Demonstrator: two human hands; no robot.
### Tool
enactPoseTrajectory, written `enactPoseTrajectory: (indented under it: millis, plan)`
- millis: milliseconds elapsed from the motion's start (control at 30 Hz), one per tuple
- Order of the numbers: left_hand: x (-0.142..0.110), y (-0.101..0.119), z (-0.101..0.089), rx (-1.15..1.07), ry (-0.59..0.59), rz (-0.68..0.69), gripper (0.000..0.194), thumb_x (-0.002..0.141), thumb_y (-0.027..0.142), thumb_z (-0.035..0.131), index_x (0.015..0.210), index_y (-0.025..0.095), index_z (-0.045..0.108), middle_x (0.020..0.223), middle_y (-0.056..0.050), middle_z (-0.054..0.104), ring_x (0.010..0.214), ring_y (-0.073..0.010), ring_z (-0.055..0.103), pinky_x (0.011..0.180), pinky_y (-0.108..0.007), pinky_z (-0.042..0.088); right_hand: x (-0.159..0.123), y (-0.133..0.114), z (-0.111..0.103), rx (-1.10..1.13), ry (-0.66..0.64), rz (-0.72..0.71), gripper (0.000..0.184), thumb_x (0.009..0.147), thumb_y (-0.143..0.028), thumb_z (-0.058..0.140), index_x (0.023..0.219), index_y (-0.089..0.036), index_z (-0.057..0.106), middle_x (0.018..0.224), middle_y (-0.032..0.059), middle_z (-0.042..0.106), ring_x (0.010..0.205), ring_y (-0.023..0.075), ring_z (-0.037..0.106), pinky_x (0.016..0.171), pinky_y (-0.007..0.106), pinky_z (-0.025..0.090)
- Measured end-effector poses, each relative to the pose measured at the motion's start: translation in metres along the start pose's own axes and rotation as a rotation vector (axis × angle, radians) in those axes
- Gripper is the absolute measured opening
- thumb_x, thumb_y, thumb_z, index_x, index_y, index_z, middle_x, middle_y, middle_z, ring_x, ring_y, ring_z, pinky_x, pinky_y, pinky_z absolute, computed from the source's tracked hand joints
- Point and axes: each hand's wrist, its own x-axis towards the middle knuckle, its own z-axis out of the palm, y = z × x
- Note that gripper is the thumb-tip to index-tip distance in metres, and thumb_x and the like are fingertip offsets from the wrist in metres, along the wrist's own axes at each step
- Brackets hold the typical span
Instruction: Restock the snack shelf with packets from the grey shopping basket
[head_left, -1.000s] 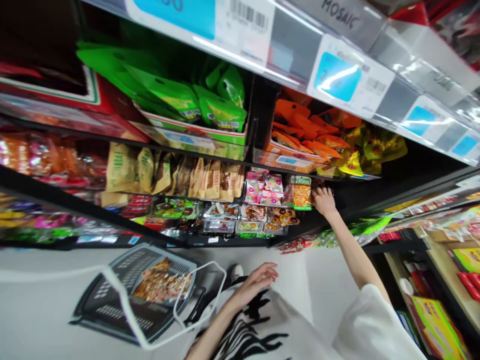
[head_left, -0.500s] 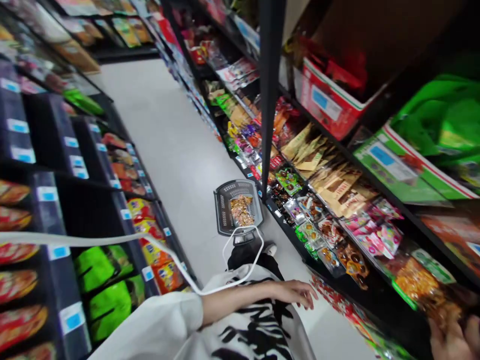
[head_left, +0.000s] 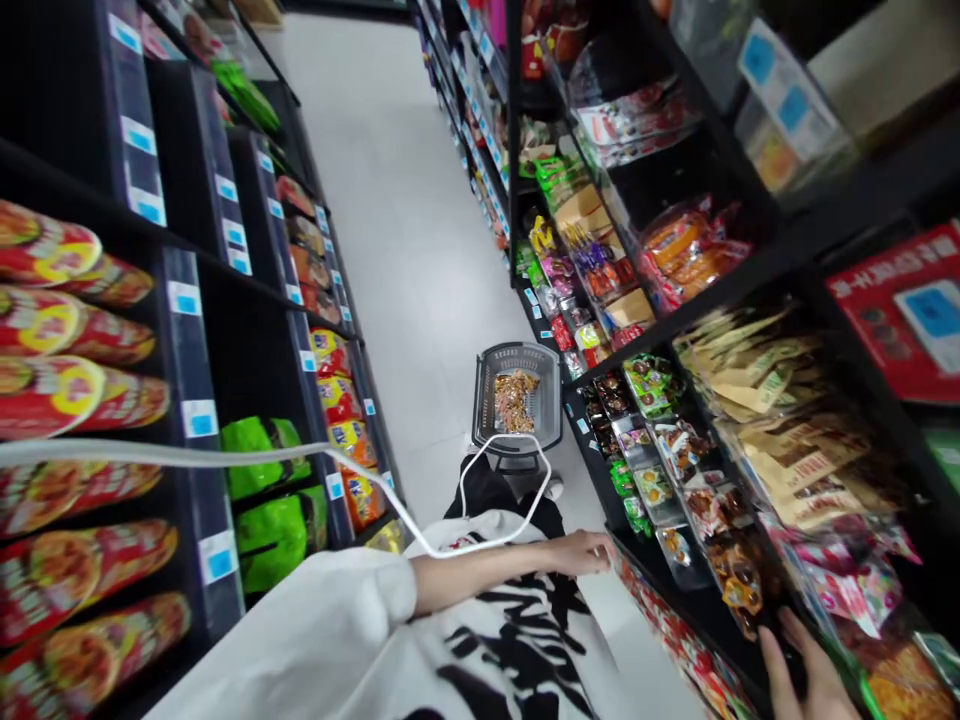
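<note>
At far left, a black shelf rack holds long red-and-yellow printed packs (head_left: 82,395), then bright green plastic bags (head_left: 262,545). A thin white cord-like band (head_left: 405,517) crosses from the left edge and loops before the person's white shirt with black print (head_left: 517,650). Mid-view, on the pale floor, a dark grey perforated plastic basket (head_left: 553,405) holds a clear bag of brown, grainy food (head_left: 515,400). Below it and to the right, the left hand (head_left: 581,553) rests across the torso, holding nothing visible; its fingers look loosely curled, but whether they close together I cannot tell. At lower right, the right hand (head_left: 795,650), the nearer one, reaches over the shelf, fingers spread apart. Just beyond its fingertips, up and to the left, lies a shiny brown packet with round dark shapes (head_left: 739,580), its long axis slanting down toward them; contact is unclear. Pink-and-white packets (head_left: 851,590) lie to the right.
</note>
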Motion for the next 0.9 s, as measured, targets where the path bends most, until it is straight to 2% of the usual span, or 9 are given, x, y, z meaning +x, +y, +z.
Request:
enactPoseTrajectory:
  millis: [167,267,367,467,533,633,700,767,900]
  plan:
    - [-0.035,-0.010,-0.080,-0.033,0.179,0.043,0.037,0.078,0.025,0.061,0.115,0.022,0.065,0.108,-0.004,0.072,0.093,-0.0217,0.068,0.079,-0.030,0.052,0.040,-0.098,0.068,0.100,-0.264,0.050,0.045,0.066,-0.078,0.061,0.097,-0.048,0.074,0.103,0.0108,0.079,0.100,0.0390,0.075,0.082,0.051,0.063]
    - [-0.044,-0.015,-0.128,-0.086,0.324,0.057,0.040,0.080,0.025,0.062,0.119,0.019,0.064,0.115,-0.008,0.070,0.095,-0.0228,0.068,0.084,-0.032,0.053,0.070,-0.172,0.107,0.069,-0.504,0.043,0.051,0.074,-0.073,0.059,0.107,-0.038,0.076,0.110,0.0122,0.078,0.107,0.0392,0.073,0.095,0.056,0.060]
    - [-0.038,-0.028,-0.176,-0.137,0.512,0.001,0.044,0.082,0.021,0.060,0.126,0.013,0.061,0.125,-0.014,0.065,0.106,-0.0250,0.066,0.096,-0.034,0.050,0.094,-0.247,0.139,-0.004,-0.610,-0.119,0.057,0.085,-0.064,0.055,0.126,-0.027,0.070,0.125,0.0133,0.073,0.122,0.0362,0.067,0.108,0.056,0.052]
    - [-0.023,-0.053,-0.226,-0.183,0.729,-0.118,0.045,0.087,0.017,0.055,0.131,0.007,0.056,0.134,-0.020,0.059,0.126,-0.0294,0.056,0.109,-0.037,0.041,0.106,-0.306,0.173,-0.030,-0.676,-0.253,0.053,0.092,-0.058,0.053,0.133,-0.027,0.066,0.133,0.0111,0.069,0.125,0.0333,0.065,0.109,0.052,0.052]
    - [-0.013,-0.080,-0.258,-0.217,0.871,-0.243,0.045,0.091,0.017,0.052,0.134,0.003,0.052,0.140,-0.025,0.053,0.133,-0.0335,0.049,0.113,-0.043,0.036,0.109,-0.333,0.199,-0.068,-0.750,-0.315,0.050,0.095,-0.054,0.053,0.135,-0.027,0.064,0.136,0.0105,0.067,0.129,0.0332,0.063,0.111,0.053,0.050]
    - [-0.001,-0.133,-0.303,-0.281,1.056,-0.459,0.051,0.090,0.016,0.054,0.138,0.000,0.046,0.144,-0.031,0.045,0.138,-0.0390,0.043,0.114,-0.049,0.035,0.112,-0.353,0.249,-0.060,-0.931,-0.404,0.047,0.097,-0.049,0.054,0.137,-0.026,0.062,0.139,0.0108,0.064,0.133,0.0319,0.059,0.114,0.054,0.046]
    - [0.006,-0.173,-0.327,-0.327,1.165,-0.580,0.058,0.089,0.015,0.054,0.142,-0.003,0.040,0.147,-0.034,0.041,0.139,-0.0419,0.041,0.114,-0.052,0.034,0.119,-0.354,0.292,0.012,-1.065,-0.427,0.045,0.098,-0.046,0.054,0.138,-0.026,0.060,0.140,0.0099,0.063,0.130,0.0290,0.060,0.111,0.049,0.050]
    - [0.016,-0.214,-0.346,-0.363,1.262,-0.672,0.066,0.088,0.015,0.056,0.147,-0.004,0.034,0.150,-0.034,0.038,0.141,-0.0430,0.038,0.115,-0.053,0.032,0.134,-0.347,0.342,0.053,-1.138,-0.444,0.043,0.099,-0.043,0.053,0.138,-0.027,0.059,0.141,0.0097,0.062,0.128,0.0276,0.061,0.108,0.047,0.052]
    - [0.050,-0.289,-0.369,-0.396,1.391,-0.769,0.076,0.087,0.021,0.061,0.153,0.000,0.027,0.158,-0.030,0.032,0.145,-0.0415,0.033,0.117,-0.051,0.033,0.191,-0.318,0.450,-0.100,-1.139,-0.606,0.044,0.094,-0.035,0.057,0.137,-0.022,0.058,0.145,0.0146,0.057,0.137,0.0319,0.053,0.117,0.052,0.042]
